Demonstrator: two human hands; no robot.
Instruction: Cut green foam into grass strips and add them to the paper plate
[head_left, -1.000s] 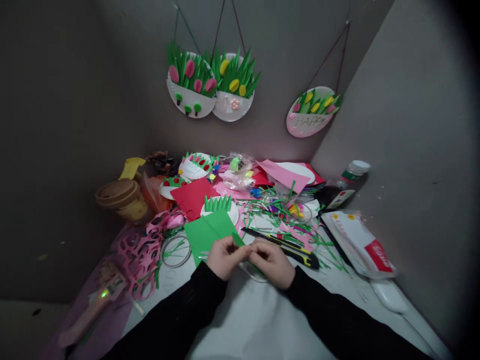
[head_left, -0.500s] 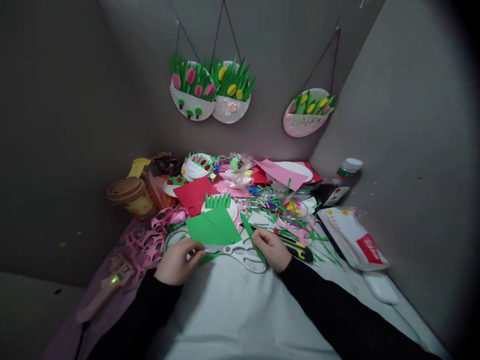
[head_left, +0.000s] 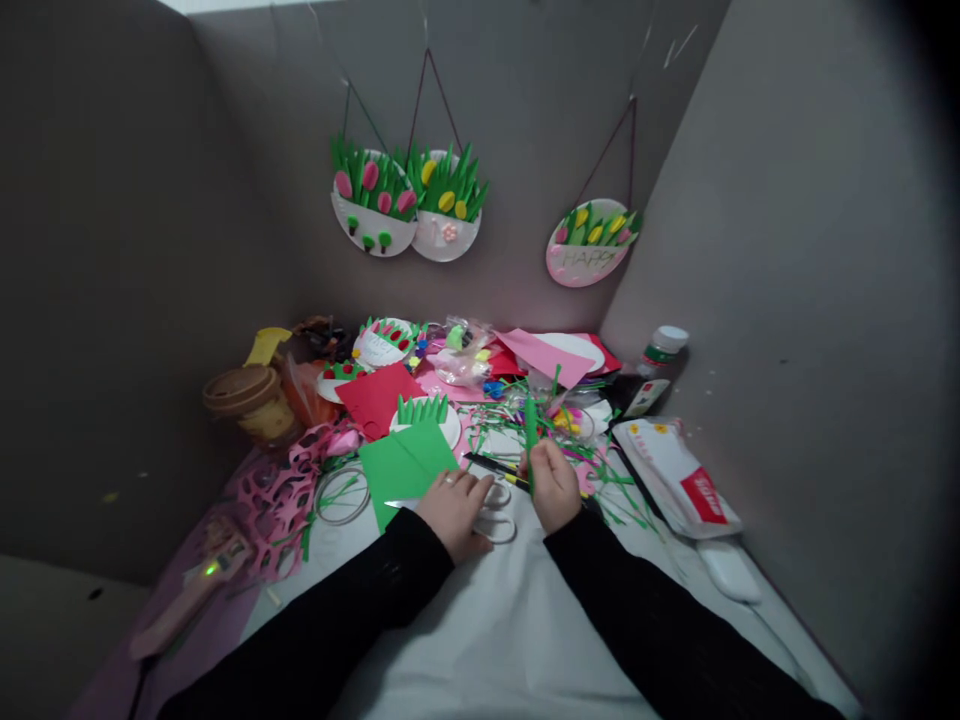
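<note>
My right hand (head_left: 556,486) is closed round a narrow green foam strip (head_left: 531,432) that stands upright above the fist. My left hand (head_left: 454,510) lies over the white-handled scissors (head_left: 495,514) on the white table, fingers curled onto the handles. A folded green foam sheet (head_left: 406,464) lies just left of my left hand. A black and yellow utility knife (head_left: 496,471) lies between my hands and the pile of green offcuts (head_left: 525,410).
A glue gun (head_left: 196,590) with a green light lies at the front left by pink cut-out foam (head_left: 276,501). A paper plate with green grass (head_left: 425,417), a red sheet (head_left: 375,395), stacked pots (head_left: 244,392), a glue bottle (head_left: 651,369) and a white packet (head_left: 678,477) crowd the table. Three decorated plates (head_left: 409,202) hang on the wall.
My left hand moved from the far left back to the scissors. My right hand raised the green strip upright. The view shifted slightly.
</note>
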